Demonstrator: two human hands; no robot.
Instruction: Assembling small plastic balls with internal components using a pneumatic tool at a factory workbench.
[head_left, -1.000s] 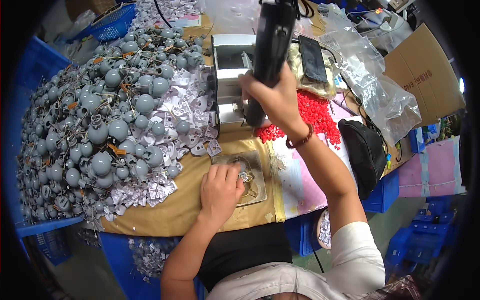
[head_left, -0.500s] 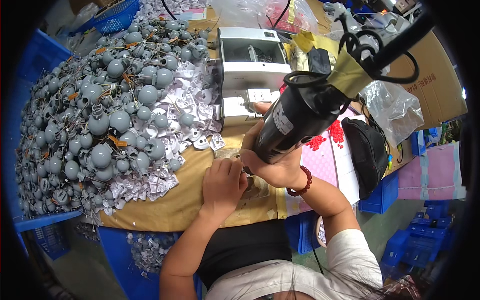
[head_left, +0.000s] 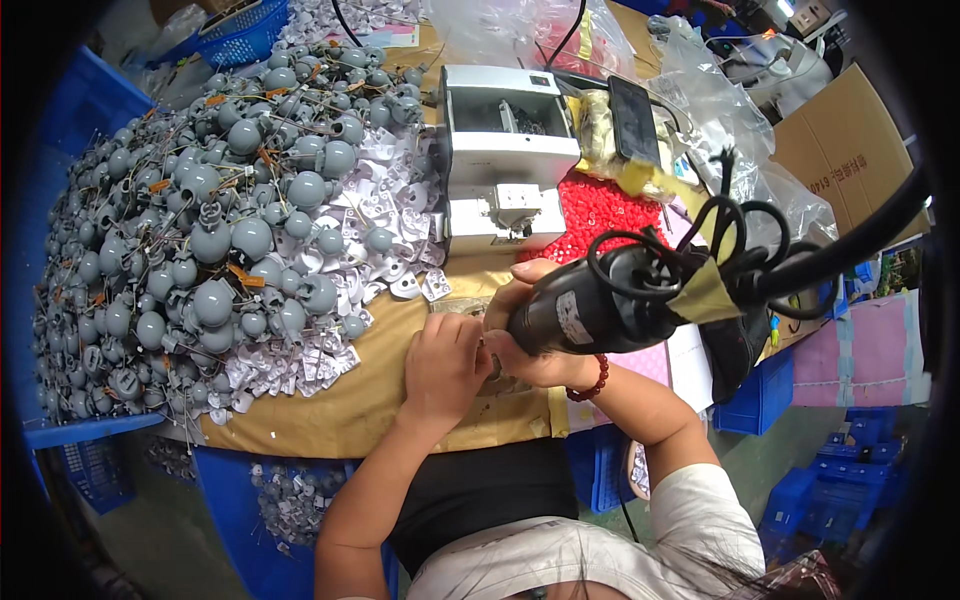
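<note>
My right hand [head_left: 520, 350] is wrapped round a black electric screwdriver [head_left: 590, 305], a thick cylinder with a coiled cable at its upper end. The tool leans to the right, and its tip is hidden behind my fingers. Close against that hand, my left hand [head_left: 440, 368] has its fingers pinched together above the brown-covered table [head_left: 380, 400]. What they hold is hidden. Just beyond my hands stands a white and grey box-shaped machine [head_left: 508, 160] with an open top compartment.
Grey ball-shaped parts [head_left: 212, 300] with wires are heaped at the left, beside white plastic pieces [head_left: 375, 220]. Small red parts [head_left: 605, 212] lie right of the machine, near a phone [head_left: 632, 118]. A cardboard box [head_left: 845, 150] and a black pouch [head_left: 733, 360] are further right.
The screwdriver has tipped further to the right and lower, uncovering the red parts and the phone. My right hand has turned with it; my left hand stays nearly in place.
</note>
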